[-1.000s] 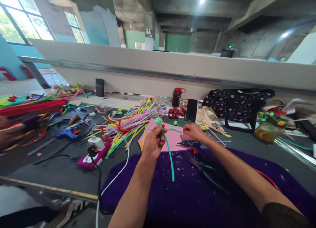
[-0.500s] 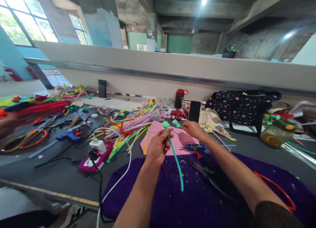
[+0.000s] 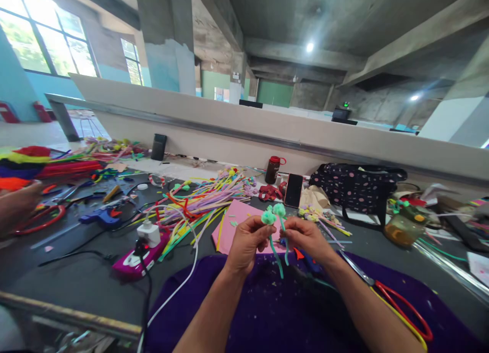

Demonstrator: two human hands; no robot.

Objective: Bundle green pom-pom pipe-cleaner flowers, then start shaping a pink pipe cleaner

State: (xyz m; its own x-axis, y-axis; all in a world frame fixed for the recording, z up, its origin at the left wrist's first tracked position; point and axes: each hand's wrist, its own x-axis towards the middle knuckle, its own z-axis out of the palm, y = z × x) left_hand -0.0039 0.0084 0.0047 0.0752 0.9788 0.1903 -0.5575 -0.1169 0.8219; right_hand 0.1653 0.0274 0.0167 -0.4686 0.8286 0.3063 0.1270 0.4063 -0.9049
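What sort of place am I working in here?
Likely a craft workshop, going by the two fluffy green flowers being held, the heap of coloured stems and the blue glue gun at the left.

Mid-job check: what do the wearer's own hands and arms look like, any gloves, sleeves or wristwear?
The left hand and right hand are ungloved. The left forearm and right forearm show no sleeve, watch or bracelet. Finger detail is too small to rule out rings.
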